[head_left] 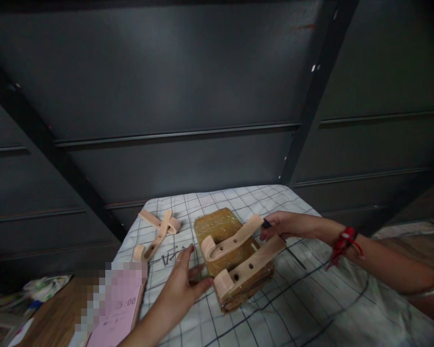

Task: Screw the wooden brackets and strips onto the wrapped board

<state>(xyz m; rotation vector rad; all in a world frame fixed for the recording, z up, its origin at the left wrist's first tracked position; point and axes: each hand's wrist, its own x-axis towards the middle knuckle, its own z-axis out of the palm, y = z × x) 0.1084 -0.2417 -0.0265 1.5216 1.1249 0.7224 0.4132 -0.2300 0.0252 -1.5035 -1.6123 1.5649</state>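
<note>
Two pale wooden hooks with dark screw holes, a farther one (pixel 240 236) and a nearer one (pixel 255 262), lie side by side on a worn yellow-brown block (pixel 217 221). My left hand (pixel 184 284) is beside the block's left edge, fingers apart, its thumb at the curled end of the nearer hook. At the hooks' straight ends is my right hand (pixel 280 225), its fingers curled by a small black piece (pixel 266 223). What the fingers grip is partly hidden. A thin dark rod (pixel 296 258) shows below that hand.
Two more wooden hooks (pixel 162 231) lie crossed at the left, with several screws (pixel 171 255) near them. A pink-screened device (pixel 115 313) is at the cloth's left edge. A checked cloth (pixel 267 318) covers the surface. Behind stands a dark metal panel (pixel 181 96).
</note>
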